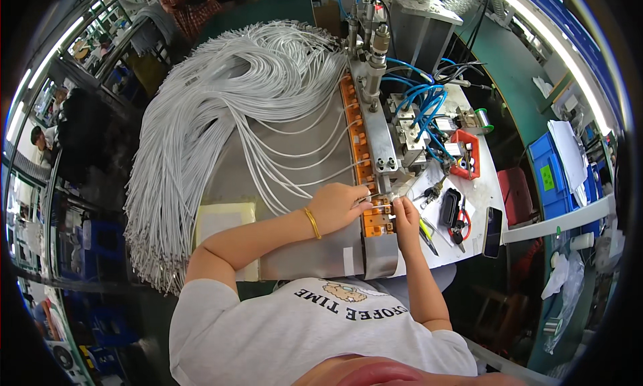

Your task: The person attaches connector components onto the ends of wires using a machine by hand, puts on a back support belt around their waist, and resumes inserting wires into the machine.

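Low on the orange fixture strip (379, 222), my left hand (337, 208) pinches a thin white cable between thumb and fingers. My right hand (406, 220) is closed at the strip's right side, thumb and fingertip together by the cable's end; what lies between them is too small to make out. Several white cables run from the large bundle (194, 118) on the left into slots along the strip. Just beyond my fingers stands the metal press (382, 141) with its upright cylinder.
Right of the press, blue air hoses (425, 108) loop over metal blocks. A red tray (465, 155), a solder spool (483, 120), red-handled cutters (460, 226), yellow-green tweezers (427, 236) and a phone (492, 232) lie on the white tabletop. A yellowish pad (224, 218) is under my left forearm.
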